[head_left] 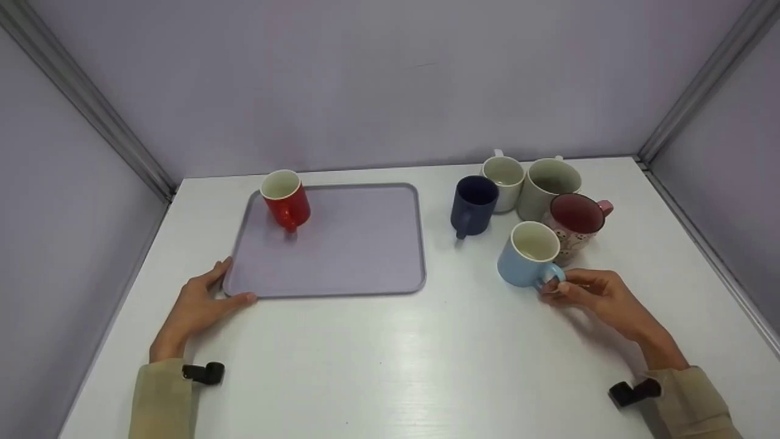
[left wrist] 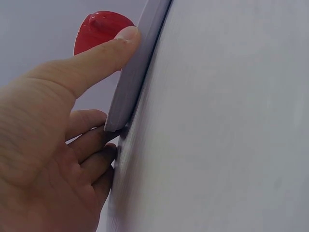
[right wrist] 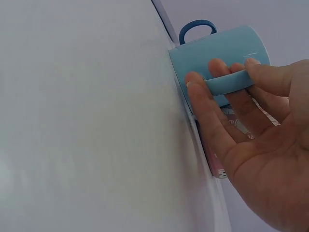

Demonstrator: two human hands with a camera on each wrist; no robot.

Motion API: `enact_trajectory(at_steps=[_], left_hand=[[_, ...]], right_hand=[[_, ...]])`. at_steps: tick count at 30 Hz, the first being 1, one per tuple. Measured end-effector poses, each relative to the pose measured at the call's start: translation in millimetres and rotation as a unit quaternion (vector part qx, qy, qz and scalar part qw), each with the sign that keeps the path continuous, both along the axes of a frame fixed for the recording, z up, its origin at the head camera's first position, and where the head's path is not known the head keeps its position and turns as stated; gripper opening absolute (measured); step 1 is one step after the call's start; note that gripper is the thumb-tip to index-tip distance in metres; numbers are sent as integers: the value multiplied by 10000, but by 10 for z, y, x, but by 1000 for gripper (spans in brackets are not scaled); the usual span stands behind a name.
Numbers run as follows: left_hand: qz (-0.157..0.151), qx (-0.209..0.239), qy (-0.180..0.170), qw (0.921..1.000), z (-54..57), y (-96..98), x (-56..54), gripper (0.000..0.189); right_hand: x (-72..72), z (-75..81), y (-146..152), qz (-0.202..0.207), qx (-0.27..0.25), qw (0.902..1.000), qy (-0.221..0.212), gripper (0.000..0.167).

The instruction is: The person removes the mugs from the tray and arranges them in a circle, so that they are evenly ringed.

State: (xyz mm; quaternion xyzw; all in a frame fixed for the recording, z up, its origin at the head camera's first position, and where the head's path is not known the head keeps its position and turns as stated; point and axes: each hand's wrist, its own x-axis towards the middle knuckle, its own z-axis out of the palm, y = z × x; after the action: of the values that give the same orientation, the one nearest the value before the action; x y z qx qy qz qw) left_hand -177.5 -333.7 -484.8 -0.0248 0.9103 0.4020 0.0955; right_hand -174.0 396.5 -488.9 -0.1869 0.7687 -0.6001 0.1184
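Note:
A light blue mug stands upright on the white table, its handle toward the person. My right hand pinches that handle between thumb and fingers; the right wrist view shows the fingers through and behind the handle. At the left, my left hand touches the near left corner of a grey-purple tray. Its thumb lies along the front edge, and the other fingers reach along the left side. A red mug with a pale inside stands on the tray's far left corner.
Behind the light blue mug stand a dark blue mug, a white mug, a pale grey-green mug and a pink patterned mug, close together. Purple-grey panels border the table at the back and sides.

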Motion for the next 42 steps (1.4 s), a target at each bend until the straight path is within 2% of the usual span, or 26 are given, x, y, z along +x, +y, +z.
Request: enact_trajectory(at_steps=[3, 7, 9, 12, 15, 17, 19, 22, 24, 26, 30, 34, 38, 42], left_hand=[[6, 38, 10, 10000, 5, 1, 0, 114], [7, 58, -8, 10000, 11, 5, -3, 115], [16, 48, -30, 10000, 14, 4, -1, 115], [18, 9, -21, 10000, 9, -3, 9, 115], [28, 52, -10, 10000, 4, -2, 6, 115], [39, 85, -3, 10000, -8, -2, 5, 115], [47, 105, 4, 9999, -21, -2, 7, 115], [50, 90, 16, 9999, -27, -1, 9, 115], [43, 78, 17, 10000, -20, 0, 6, 115], [29, 80, 16, 10000, -2, 4, 1, 115], [25, 92, 49, 9999, -1, 19, 2, 115], [43, 45, 23, 10000, -27, 45, -19, 115], [80, 43, -56, 9999, -36, 96, -45, 116], [99, 55, -17, 9999, 0, 109, -51, 116]], right_hand=[[5, 19, -9, -129, 116, 9998, 33, 31], [37, 83, -38, -757, 645, 9941, 432, 29], [54, 129, -66, -1166, 930, 9859, 762, 26], [71, 201, -126, -1694, 1206, 9685, 1373, 24], [65, 315, -203, -2088, 1150, 9495, 2043, 26], [34, 403, -282, -2153, 991, 9393, 2480, 30], [-26, 495, -393, -2060, 830, 9312, 2889, 34], [-144, 668, -633, -1650, 744, 9221, 3421, 37], [-231, 799, -828, -1316, 774, 9189, 3637, 37], [-327, 940, -1044, -945, 827, 9198, 3718, 37], [-559, 1179, -1492, -295, 1110, 9263, 3589, 38], [-846, 1319, -1924, 187, 1292, 9295, 3449, 43], [-1073, 1386, -2295, 472, 1489, 9355, 3169, 47], [-1237, 1379, -2658, 608, 1570, 9452, 2797, 50]])
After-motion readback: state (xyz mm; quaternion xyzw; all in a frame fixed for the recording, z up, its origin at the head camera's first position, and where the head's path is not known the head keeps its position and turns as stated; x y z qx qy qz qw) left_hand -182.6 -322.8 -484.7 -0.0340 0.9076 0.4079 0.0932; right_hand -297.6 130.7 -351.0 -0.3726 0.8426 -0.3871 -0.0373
